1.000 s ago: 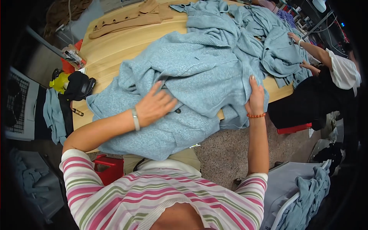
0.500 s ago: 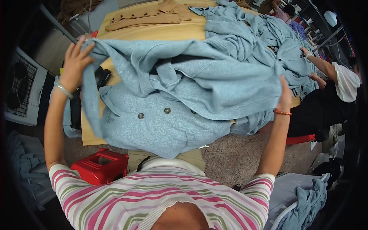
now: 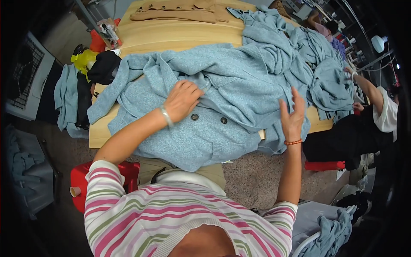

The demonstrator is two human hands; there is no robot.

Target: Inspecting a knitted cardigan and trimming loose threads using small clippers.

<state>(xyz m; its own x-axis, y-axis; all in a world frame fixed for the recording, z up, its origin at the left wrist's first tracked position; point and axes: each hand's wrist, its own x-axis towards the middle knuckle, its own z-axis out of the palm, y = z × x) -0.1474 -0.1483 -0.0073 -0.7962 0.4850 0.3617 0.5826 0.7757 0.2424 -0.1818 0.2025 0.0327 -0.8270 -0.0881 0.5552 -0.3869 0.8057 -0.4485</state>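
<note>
A light blue-grey knitted cardigan (image 3: 239, 92) lies spread and rumpled on the wooden table in front of me, with dark round buttons and a ribbed pocket along its near part. My left hand (image 3: 183, 99) is at the neck opening in its middle, the fingers bent together on the cloth; their tips are partly hidden. Over the cardigan's right side, my right hand (image 3: 293, 115) has its fingers spread and holds nothing. One sleeve (image 3: 109, 96) stretches toward the table's left edge.
More blue-grey knitwear (image 3: 274, 36) is heaped at the far right, where another person's hand (image 3: 350, 72) touches it. A folded tan garment (image 3: 180, 15) lies at the back. Beside the table's left edge are a black bundle (image 3: 105, 67) and a yellow bag (image 3: 84, 61). A red stool (image 3: 128, 173) stands below.
My left hand has left the cardigan's upper left part and come inward to its middle. The raised cloth has dropped flat onto the table. My right hand has let go and opened.
</note>
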